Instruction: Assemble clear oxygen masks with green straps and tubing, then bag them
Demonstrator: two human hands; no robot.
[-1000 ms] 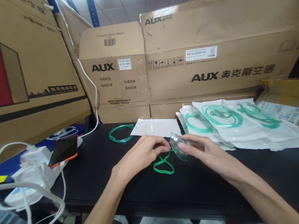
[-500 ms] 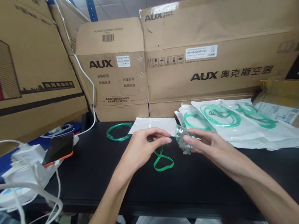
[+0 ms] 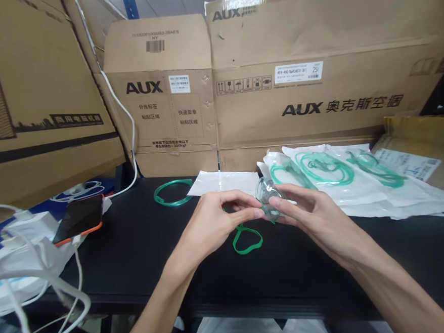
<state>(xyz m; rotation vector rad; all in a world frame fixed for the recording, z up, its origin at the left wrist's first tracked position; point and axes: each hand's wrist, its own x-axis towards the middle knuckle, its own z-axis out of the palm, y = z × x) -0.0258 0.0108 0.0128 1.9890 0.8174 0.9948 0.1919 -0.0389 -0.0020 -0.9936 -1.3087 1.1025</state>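
Note:
A clear plastic oxygen mask (image 3: 268, 196) is held above the black table by my right hand (image 3: 304, 206), thumb on its front and fingers behind. My left hand (image 3: 225, 214) is closed in a pinch on a green elastic strap (image 3: 248, 251), with its fingertips at the mask's left edge. The strap's loop hangs below my left fingertips. Whether the strap passes through the mask is hidden by my fingers. Behind my left hand lies a flat white sheet or pouch (image 3: 223, 181), and a coil of green tubing (image 3: 172, 193) rests to its left.
Several white packets (image 3: 344, 178) with green tubing inside are piled at the right. A phone (image 3: 79, 219) lies at the left beside chargers and white cables (image 3: 45, 305). Large cardboard boxes (image 3: 249, 124) stand along the back of the black table (image 3: 137, 263).
My left hand has moved right with the strap and now meets the mask's edge, where a gap was before. The mask has turned and shifted slightly left. The camera view has shifted a little.

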